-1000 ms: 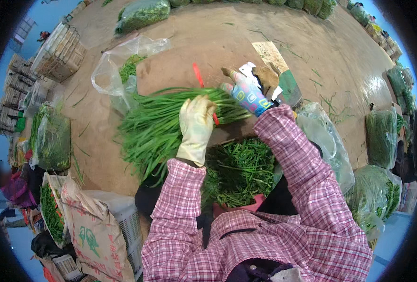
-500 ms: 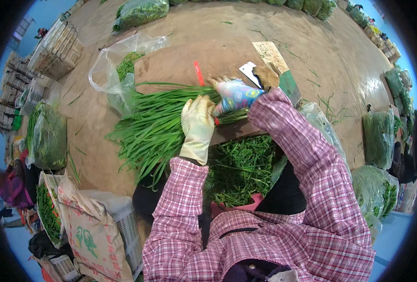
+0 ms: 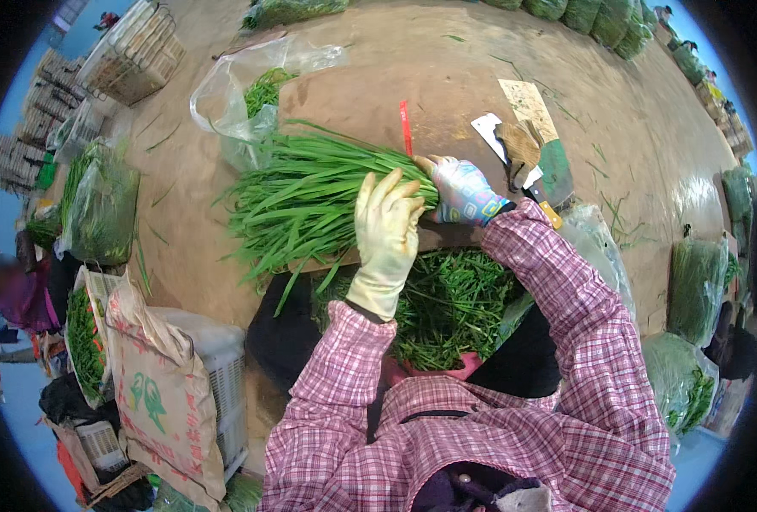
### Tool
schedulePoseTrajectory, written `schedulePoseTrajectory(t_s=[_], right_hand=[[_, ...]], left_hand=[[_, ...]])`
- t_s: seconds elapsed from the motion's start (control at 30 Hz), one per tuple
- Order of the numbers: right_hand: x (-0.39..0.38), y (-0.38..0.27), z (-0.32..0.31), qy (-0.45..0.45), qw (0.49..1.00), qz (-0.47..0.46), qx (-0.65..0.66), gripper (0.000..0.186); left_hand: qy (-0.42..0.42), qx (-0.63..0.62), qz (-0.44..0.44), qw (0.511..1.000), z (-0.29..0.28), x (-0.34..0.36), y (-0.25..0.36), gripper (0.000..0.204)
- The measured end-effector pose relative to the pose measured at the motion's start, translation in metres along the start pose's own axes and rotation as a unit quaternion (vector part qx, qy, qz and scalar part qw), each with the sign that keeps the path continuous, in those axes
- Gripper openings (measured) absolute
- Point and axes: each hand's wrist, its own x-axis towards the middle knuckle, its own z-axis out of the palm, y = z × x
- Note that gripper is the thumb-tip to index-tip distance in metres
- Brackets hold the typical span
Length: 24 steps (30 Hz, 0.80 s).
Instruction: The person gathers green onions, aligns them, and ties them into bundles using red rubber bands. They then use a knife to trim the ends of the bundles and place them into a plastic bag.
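Shiny brown floor, blue wall

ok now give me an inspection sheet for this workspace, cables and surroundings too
Surface: flat brown board, red strip on it
Items in hand: bunch of long green leafy stalks
Clutter: crumpled brown cloth-like piece and yellow-orange tool handle, right side
Hands: left cream-gloved hand, fingers extended over the bunch, contact unclear; right patterned-gloved hand closed around its stem end
Cables: nothing seen
Surroundings: brown paper-like sack, left; clear-wrapped green bundle, right
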Motion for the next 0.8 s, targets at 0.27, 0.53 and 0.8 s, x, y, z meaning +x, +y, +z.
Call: schedulePoseTrajectory(t_s=[0.27,0.53,0.8], right_hand=[[-0.002,0.009,0.008,0.031,0.999,0.004,-0.020,0.081],[0.005,0.007,0.011,0.011,0.999,-0.012,-0.033,0.077],[0.007,0.008,0.012,0.037,0.999,-0.037,-0.006,0.074]], left_hand=[[-0.017,-0.033,0.040,0.999,0.017,0.027,-0.014,0.013],[-0.048,-0.001,-0.086,0.995,0.055,0.028,-0.043,0.011],[-0.038,0.017,-0.064,0.997,0.059,0.027,-0.045,0.009]])
